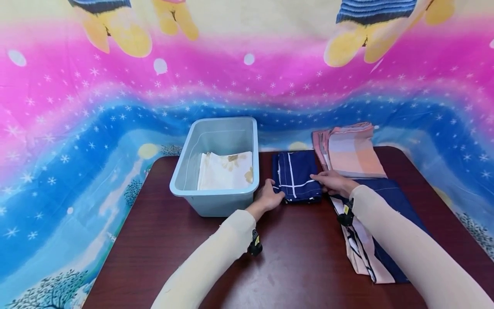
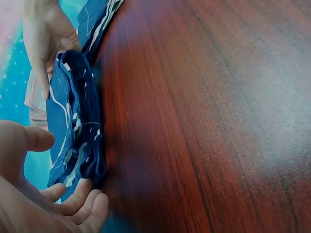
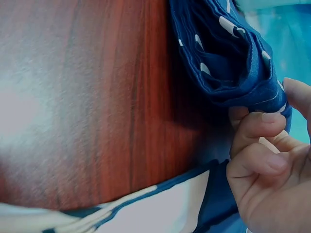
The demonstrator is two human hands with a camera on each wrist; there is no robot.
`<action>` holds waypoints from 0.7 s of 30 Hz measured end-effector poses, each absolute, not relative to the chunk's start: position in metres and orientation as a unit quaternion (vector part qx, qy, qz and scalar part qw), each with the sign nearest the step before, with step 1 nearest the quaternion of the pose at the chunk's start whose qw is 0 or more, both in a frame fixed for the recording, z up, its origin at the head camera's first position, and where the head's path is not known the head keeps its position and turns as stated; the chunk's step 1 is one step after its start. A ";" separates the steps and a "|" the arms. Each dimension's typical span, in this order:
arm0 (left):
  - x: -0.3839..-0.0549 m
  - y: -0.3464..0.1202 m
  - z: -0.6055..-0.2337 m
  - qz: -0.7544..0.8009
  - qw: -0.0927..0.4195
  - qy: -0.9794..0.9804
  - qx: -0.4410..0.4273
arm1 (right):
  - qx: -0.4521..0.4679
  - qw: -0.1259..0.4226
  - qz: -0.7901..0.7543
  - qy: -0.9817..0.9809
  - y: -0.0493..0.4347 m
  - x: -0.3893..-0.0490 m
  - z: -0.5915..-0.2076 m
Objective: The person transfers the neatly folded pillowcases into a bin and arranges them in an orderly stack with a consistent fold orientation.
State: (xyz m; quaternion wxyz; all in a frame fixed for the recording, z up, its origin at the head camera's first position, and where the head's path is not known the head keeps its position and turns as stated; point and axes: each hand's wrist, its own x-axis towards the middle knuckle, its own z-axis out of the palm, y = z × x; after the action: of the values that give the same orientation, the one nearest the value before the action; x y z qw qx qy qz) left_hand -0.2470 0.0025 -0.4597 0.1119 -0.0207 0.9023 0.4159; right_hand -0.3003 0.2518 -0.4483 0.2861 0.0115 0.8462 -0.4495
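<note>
A thick, folded navy cloth with white lines (image 1: 305,176) lies on the table between both hands. My left hand (image 1: 269,196) is at its left end; in the left wrist view, the loosely bent fingers (image 2: 80,199) touch that end while the thumb stands apart from it. At the opposite end, my right hand (image 1: 335,182) pinches the cloth's edge. Its thumb lies over the top and its curled fingers (image 3: 257,127) are against the lower side. Layered folds of the navy cloth (image 3: 223,63) show in the right wrist view.
A grey-blue plastic tub (image 1: 221,201) stands left of the navy cloth, with a folded white cloth with brown patches (image 1: 227,171) inside. To the right lie a pink and peach folded cloth (image 1: 353,150) and a larger navy and peach cloth (image 1: 393,197). A printed curtain (image 1: 247,81) hangs behind the table (image 1: 285,257).
</note>
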 end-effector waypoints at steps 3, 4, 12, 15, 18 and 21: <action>-0.243 0.003 -0.457 0.418 0.131 0.898 -0.031 | -0.003 0.295 -0.449 0.843 0.256 -0.298 -0.451; -0.242 0.003 -0.456 0.417 0.136 0.898 -0.033 | 0.000 0.297 -0.453 0.841 0.257 -0.297 -0.452; -0.237 0.003 -0.454 0.381 0.188 0.904 -0.047 | -0.013 0.360 -0.426 0.830 0.261 -0.290 -0.452; -0.238 0.003 -0.455 0.374 0.174 0.909 -0.053 | -0.017 0.370 -0.423 0.827 0.261 -0.288 -0.450; -0.240 0.004 -0.456 0.378 0.156 0.911 -0.051 | -0.023 0.374 -0.427 0.823 0.261 -0.286 -0.449; -0.242 0.006 -0.458 0.394 0.139 0.908 -0.044 | -0.021 0.377 -0.440 0.815 0.262 -0.286 -0.450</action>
State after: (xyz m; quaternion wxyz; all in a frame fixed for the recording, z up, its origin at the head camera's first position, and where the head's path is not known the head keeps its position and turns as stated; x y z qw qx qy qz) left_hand -0.2419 0.0064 -0.4579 0.1387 -0.0443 0.9076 0.3937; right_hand -0.2860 0.2623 -0.4502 0.3770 -0.0206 0.8148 -0.4400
